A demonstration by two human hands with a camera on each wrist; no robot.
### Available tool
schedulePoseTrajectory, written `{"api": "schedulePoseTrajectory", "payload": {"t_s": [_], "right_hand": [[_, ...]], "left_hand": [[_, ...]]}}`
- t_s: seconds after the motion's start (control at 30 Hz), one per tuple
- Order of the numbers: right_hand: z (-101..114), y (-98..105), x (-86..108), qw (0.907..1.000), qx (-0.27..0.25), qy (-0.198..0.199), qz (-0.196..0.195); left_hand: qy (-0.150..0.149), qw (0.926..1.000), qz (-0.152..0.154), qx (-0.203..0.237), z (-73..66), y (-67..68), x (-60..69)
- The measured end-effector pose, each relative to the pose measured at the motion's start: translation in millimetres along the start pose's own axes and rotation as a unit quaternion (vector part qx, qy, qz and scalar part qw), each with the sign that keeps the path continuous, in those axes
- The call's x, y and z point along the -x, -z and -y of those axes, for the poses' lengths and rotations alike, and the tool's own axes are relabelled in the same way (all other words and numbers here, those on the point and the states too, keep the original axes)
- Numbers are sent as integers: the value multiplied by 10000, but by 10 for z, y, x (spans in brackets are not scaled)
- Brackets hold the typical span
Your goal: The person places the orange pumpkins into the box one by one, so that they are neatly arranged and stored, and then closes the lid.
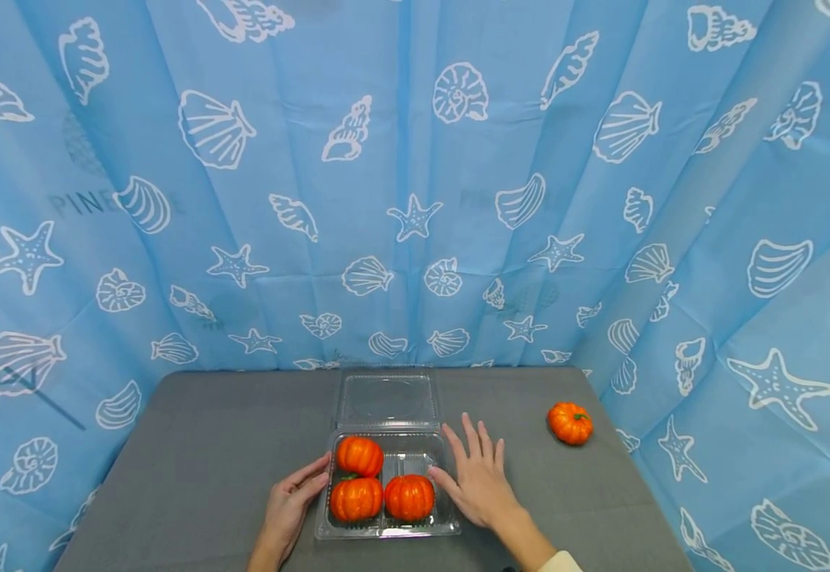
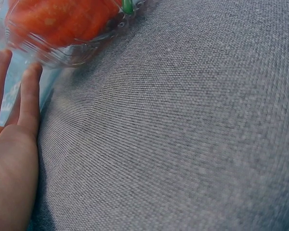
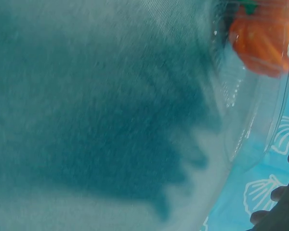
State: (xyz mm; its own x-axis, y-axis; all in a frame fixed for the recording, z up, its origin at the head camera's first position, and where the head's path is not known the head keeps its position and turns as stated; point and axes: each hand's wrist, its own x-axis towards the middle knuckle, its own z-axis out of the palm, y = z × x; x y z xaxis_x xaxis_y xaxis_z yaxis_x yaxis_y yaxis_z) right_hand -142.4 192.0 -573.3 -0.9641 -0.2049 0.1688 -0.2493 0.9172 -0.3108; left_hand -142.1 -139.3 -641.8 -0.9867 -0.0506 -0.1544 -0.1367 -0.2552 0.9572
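Note:
A clear plastic clamshell box [image 1: 387,533] stands on the table with its lid [image 1: 388,400] folded back. Inside lie three small orange pumpkins: an upper left pumpkin [image 1: 360,456], a lower left pumpkin [image 1: 356,500] and a lower right pumpkin [image 1: 410,498]. The box's upper right part holds none. My left hand [image 1: 291,502] touches the box's left side, fingers extended. At the right side, my right hand [image 1: 481,481] is spread, its thumb over the rim. In the left wrist view, fingertips [image 2: 33,72] meet the plastic below a pumpkin [image 2: 62,21].
Another small orange pumpkin [image 1: 569,423] with a green stem sits near the table's right edge. Grey cloth covers the table [image 1: 236,429]. A blue curtain [image 1: 400,183] printed with white shells hangs behind and along both sides.

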Motion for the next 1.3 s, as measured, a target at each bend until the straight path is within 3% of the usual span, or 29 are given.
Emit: {"api": "schedulePoseTrajectory", "payload": {"t_s": [0.2,0.53,1.0,1.3], "right_hand": [[-117,9,-52,9997,215,-99,-4],[-322,29,-203,9987,437,-250,-97],[-804,42,-308,9964,739,-364,-212],[-1057,57,-287,9943,910,-544,-46]], "left_hand": [[17,9999,71,82,-16,2,-12],[-385,9991,123,114,10,19,-63],[-82,9999,120,68,-42,9,-42],[-135,9997,132,127,23,14,-11]]}}
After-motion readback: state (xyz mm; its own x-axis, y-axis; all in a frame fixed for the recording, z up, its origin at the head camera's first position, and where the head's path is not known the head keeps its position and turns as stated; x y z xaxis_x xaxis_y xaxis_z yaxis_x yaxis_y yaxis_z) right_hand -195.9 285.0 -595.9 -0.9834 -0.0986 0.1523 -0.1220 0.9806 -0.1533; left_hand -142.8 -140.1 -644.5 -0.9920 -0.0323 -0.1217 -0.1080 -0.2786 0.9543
